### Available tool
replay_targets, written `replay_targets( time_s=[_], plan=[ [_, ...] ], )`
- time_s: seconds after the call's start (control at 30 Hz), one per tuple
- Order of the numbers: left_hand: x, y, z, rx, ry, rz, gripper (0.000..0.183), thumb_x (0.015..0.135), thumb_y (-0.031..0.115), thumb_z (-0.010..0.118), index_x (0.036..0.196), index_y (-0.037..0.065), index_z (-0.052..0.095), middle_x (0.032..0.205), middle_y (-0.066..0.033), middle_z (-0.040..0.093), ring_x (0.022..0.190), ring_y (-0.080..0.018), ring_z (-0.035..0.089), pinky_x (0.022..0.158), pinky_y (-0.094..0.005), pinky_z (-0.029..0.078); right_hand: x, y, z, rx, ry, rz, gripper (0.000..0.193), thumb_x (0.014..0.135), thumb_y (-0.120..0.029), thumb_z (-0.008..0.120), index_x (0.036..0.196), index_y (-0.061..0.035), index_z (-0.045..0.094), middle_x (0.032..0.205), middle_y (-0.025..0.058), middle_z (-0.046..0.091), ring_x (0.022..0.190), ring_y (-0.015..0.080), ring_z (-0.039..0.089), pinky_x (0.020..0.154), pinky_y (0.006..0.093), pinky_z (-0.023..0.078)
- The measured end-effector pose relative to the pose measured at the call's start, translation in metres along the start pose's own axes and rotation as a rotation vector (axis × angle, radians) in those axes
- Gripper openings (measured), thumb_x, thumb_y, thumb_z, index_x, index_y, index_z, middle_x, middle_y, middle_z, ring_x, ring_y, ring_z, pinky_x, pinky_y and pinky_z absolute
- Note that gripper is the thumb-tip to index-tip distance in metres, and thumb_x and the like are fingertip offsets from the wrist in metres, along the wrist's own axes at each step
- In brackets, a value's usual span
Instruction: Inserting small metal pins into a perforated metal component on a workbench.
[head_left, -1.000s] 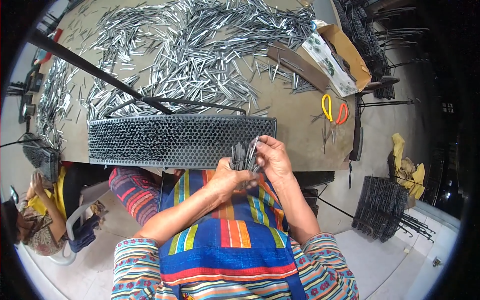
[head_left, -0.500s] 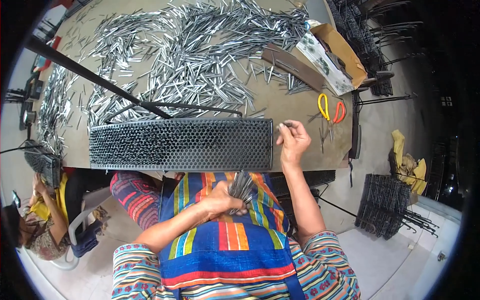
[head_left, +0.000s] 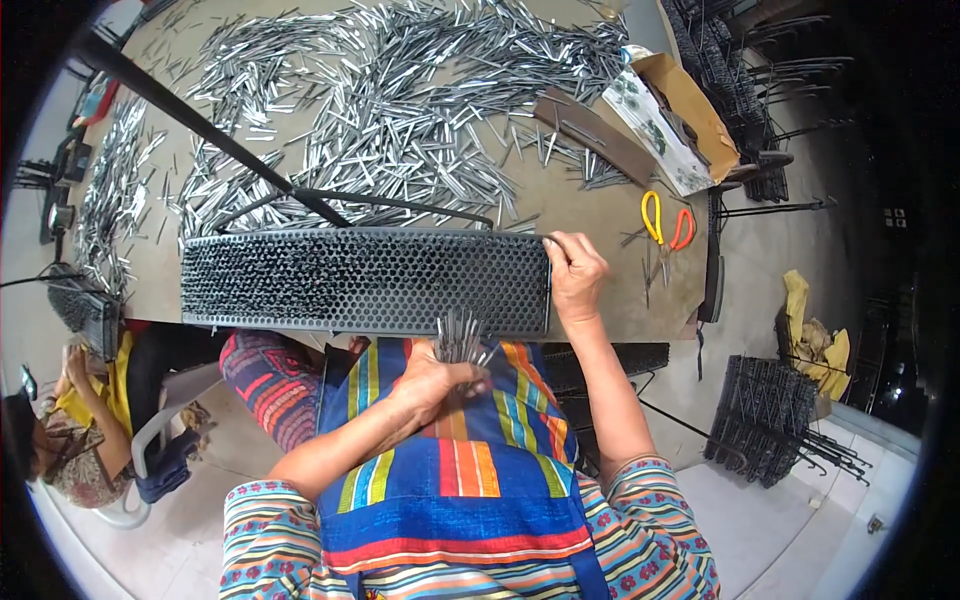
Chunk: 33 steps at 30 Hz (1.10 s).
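In front of me stands a long black panel [head_left: 400, 290] full of round holes. Dark pieces crowd the holes on its left part, while more bare holes show toward the right. Below its lower edge, over my lap, my left hand [head_left: 430, 383] is closed round a bundle of thin grey metal strips [head_left: 460, 342], their ends fanning upward. My right hand [head_left: 577, 278] is at the panel's upper right corner, fingers curled and fingertips pinched on its edge. Whether a small piece is also in those fingers is hidden.
Loose metal strips [head_left: 400, 130] cover much of the table. A brown bar [head_left: 595, 135], an open cardboard box [head_left: 690, 120] and yellow-and-red-handled scissors [head_left: 660, 235] lie right. A black rod [head_left: 200, 120] slants above the panel. Another person [head_left: 95, 420] sits left; black racks [head_left: 765, 420] stand right.
My right hand has moved from just beside the panel onto its upper right corner. The left hand has shifted slightly left, with the bundle now pointing more upright. The panel has shifted slightly.
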<state>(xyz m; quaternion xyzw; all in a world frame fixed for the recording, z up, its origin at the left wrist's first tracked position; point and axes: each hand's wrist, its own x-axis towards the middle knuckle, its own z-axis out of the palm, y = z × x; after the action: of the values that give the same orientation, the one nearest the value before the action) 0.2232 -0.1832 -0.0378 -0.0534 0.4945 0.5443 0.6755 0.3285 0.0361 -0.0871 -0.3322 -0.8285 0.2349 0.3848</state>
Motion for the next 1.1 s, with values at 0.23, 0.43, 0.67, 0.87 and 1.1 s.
replay_targets(
  time_s=[0.23, 0.43, 0.67, 0.87, 1.1],
  plan=[
    [0.010, 0.004, -0.008, -0.001, 0.025, -0.004, 0.019, 0.074, -0.010, 0.067, 0.088, 0.001, 0.061, 0.074, -0.0058, 0.062, 0.060, -0.0184, 0.062, 0.054, -0.0305, 0.052, -0.003, -0.007, -0.005, -0.209, -0.170, 0.005, 0.014, 0.082, -0.005, 0.068, 0.096, -0.0010, 0.070, 0.085, 0.0113, 0.065, 0.071, 0.0279, 0.065, 0.065, 0.0346, 0.050],
    [0.011, 0.004, -0.011, -0.030, 0.020, -0.014, 0.020, 0.075, -0.011, 0.067, 0.090, 0.001, 0.061, 0.077, -0.0072, 0.064, 0.062, -0.0190, 0.064, 0.054, -0.0310, 0.054, -0.008, -0.010, -0.007, -0.147, -0.126, 0.093, 0.017, 0.079, -0.005, 0.070, 0.095, -0.0007, 0.070, 0.083, 0.0103, 0.063, 0.066, 0.0213, 0.064, 0.061, 0.0318, 0.049],
    [0.010, 0.016, -0.002, -0.058, 0.092, 0.019, 0.017, 0.074, -0.010, 0.067, 0.088, 0.000, 0.065, 0.076, -0.0091, 0.067, 0.061, -0.0188, 0.066, 0.052, -0.0328, 0.056, -0.035, -0.063, -0.017, 0.563, -0.705, 0.596, 0.012, 0.076, -0.004, 0.073, 0.086, 0.0023, 0.069, 0.068, -0.0007, 0.061, 0.055, 0.0040, 0.052, 0.049, 0.0209, 0.037],
    [0.007, 0.017, -0.002, 0.010, 0.088, 0.032, 0.012, 0.077, -0.006, 0.065, 0.087, -0.001, 0.066, 0.075, -0.0089, 0.066, 0.059, -0.0172, 0.065, 0.052, -0.0312, 0.054, -0.065, -0.077, -0.008, 0.894, -0.580, 0.880, 0.005, 0.081, -0.002, 0.071, 0.085, 0.0008, 0.070, 0.061, -0.0022, 0.058, 0.047, 0.0015, 0.044, 0.042, 0.0181, 0.028],
    [0.003, 0.021, -0.005, 0.049, 0.092, 0.079, 0.010, 0.077, -0.007, 0.064, 0.085, -0.001, 0.065, 0.072, -0.0080, 0.065, 0.057, -0.0144, 0.062, 0.050, -0.0291, 0.051, -0.063, -0.082, -0.004, 0.889, -0.545, 0.901, 0.004, 0.082, -0.002, 0.070, 0.085, 0.0014, 0.071, 0.064, -0.0002, 0.061, 0.046, 0.0034, 0.045, 0.041, 0.0185, 0.030]
  ],
)
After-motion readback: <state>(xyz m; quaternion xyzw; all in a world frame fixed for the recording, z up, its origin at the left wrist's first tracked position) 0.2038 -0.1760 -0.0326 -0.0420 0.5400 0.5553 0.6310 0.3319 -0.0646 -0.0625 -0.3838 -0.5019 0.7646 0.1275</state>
